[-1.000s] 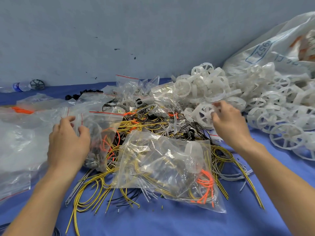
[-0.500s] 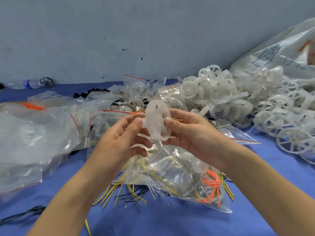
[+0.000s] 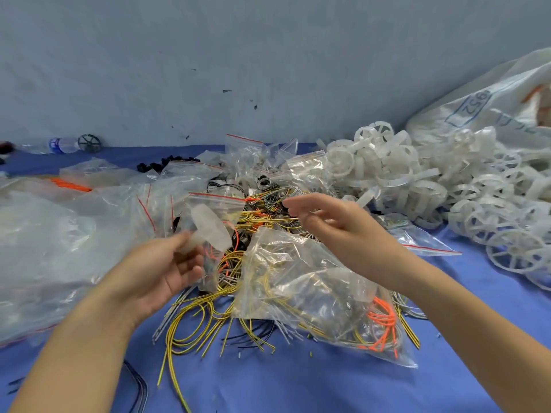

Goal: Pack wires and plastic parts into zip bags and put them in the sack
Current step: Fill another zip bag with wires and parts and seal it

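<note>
My left hand (image 3: 162,271) pinches a white plastic ring part (image 3: 208,229) between thumb and fingers, just in front of an upright zip bag with a red strip (image 3: 216,201). My right hand (image 3: 331,222) hovers to the right of it with relaxed fingers, holding nothing. Below it lies a filled zip bag (image 3: 313,290) with yellow and orange wires inside. Loose yellow wires (image 3: 193,329) spread over the blue cloth. A heap of white plastic wheel parts (image 3: 417,186) lies at the right, and the white sack (image 3: 489,105) rises behind it.
Crumpled clear bags (image 3: 44,242) pile up at the left. Small black parts (image 3: 155,166) lie by the grey wall, near a lying water bottle (image 3: 61,144) and a dark wheel (image 3: 89,143). Black cables (image 3: 140,386) sit at the front left on the blue cloth (image 3: 298,389).
My right hand picked a white ring from the heap and brought it to the middle. It passed to my left hand. The right hand has let go and moved right.
</note>
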